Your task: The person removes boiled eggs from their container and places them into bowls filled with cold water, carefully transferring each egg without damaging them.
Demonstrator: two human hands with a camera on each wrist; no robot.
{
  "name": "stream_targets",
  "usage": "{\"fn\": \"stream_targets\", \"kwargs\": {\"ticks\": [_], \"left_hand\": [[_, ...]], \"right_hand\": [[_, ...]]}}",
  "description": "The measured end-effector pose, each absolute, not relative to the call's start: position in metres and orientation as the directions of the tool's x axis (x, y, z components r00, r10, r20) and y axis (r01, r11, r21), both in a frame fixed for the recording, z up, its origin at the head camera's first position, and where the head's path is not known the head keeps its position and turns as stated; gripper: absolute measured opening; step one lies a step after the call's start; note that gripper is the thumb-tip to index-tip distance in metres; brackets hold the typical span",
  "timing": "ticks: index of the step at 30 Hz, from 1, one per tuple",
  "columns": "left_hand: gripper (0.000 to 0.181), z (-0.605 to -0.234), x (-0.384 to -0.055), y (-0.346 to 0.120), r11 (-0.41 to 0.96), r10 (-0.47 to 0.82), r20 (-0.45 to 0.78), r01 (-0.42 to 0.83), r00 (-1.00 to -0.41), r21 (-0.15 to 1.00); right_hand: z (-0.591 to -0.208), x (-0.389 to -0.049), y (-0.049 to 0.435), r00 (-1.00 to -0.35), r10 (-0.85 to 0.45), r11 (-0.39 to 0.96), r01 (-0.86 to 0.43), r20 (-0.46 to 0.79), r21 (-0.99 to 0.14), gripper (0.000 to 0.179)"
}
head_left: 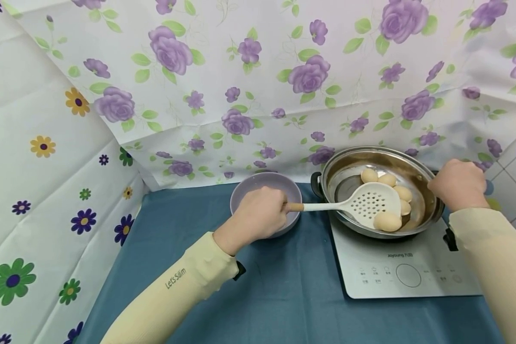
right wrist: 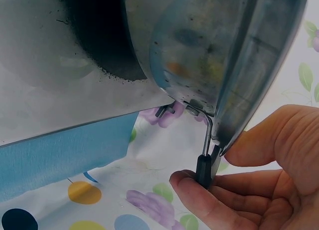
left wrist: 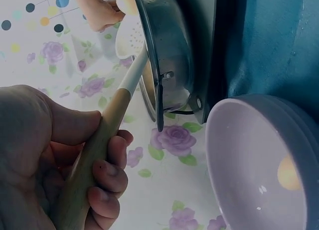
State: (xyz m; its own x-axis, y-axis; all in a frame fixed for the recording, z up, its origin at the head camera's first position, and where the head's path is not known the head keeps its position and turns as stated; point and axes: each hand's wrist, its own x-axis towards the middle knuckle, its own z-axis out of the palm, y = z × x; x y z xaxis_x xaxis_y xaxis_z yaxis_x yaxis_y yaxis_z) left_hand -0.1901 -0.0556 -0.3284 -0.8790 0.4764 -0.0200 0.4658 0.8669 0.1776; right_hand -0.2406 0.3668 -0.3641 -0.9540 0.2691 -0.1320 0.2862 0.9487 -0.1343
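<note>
My left hand (head_left: 261, 212) grips the wooden handle of a white skimmer (head_left: 371, 196), its fingers wrapped around it in the left wrist view. The perforated head is over the steel pot (head_left: 422, 203), and an egg (head_left: 388, 221) sits at its lower right edge. Several brown eggs (head_left: 402, 193) lie in the pot beyond it. My right hand (head_left: 459, 184) holds the pot's right side handle (right wrist: 204, 170), thumb by the rim and fingers under the black grip. Below my left hand stands a purple bowl (left wrist: 259, 108), with one egg (left wrist: 289, 174) inside.
The pot stands on a white induction cooker (head_left: 370, 277) at the right. A blue cloth (head_left: 275, 296) covers the table. Flowered sheeting (head_left: 223, 119) rises behind and at the left, close to the pot and bowl.
</note>
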Motion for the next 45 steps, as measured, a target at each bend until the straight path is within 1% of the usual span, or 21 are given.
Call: {"fn": "stream_targets", "kwargs": {"ticks": [5, 15, 18, 23, 26, 33, 37, 41, 45], "left_hand": [[0.032, -0.328, -0.187, -0.057, 0.867, 0.449, -0.057, 0.419, -0.892, 0.270], [0.029, -0.318, -0.182, -0.057, 0.877, 0.386, -0.114, 0.326, -0.916, 0.353], [0.031, -0.317, -0.182, -0.055, 0.878, 0.389, -0.111, 0.332, -0.914, 0.344], [0.038, -0.320, -0.181, -0.047, 0.886, 0.421, -0.089, 0.388, -0.903, 0.254], [0.038, -0.321, -0.180, -0.042, 0.880, 0.441, -0.079, 0.413, -0.894, 0.235], [0.031, -0.322, -0.185, -0.036, 0.867, 0.460, -0.069, 0.431, -0.885, 0.250], [0.033, -0.320, -0.188, -0.036, 0.868, 0.454, -0.093, 0.417, -0.886, 0.269], [0.036, -0.318, -0.190, -0.038, 0.875, 0.432, -0.146, 0.374, -0.890, 0.308], [0.030, -0.314, -0.191, -0.042, 0.874, 0.408, -0.186, 0.323, -0.894, 0.362]], "right_hand": [[-0.365, -0.240, 0.366, -0.956, 0.263, 0.949, 0.281, -0.134, -0.141, 0.042], [-0.366, -0.241, 0.368, -0.953, 0.267, 0.946, 0.288, -0.145, -0.149, 0.043], [-0.367, -0.241, 0.369, -0.953, 0.269, 0.946, 0.288, -0.139, -0.148, 0.043], [-0.368, -0.240, 0.369, -0.955, 0.265, 0.947, 0.284, -0.133, -0.149, 0.041], [-0.366, -0.240, 0.368, -0.954, 0.262, 0.948, 0.283, -0.143, -0.148, 0.041], [-0.363, -0.240, 0.367, -0.957, 0.251, 0.953, 0.271, -0.146, -0.139, 0.045], [-0.363, -0.241, 0.368, -0.956, 0.253, 0.952, 0.274, -0.147, -0.140, 0.048], [-0.363, -0.242, 0.368, -0.956, 0.254, 0.951, 0.274, -0.144, -0.143, 0.048], [-0.365, -0.242, 0.369, -0.953, 0.262, 0.947, 0.283, -0.152, -0.148, 0.044]]}}
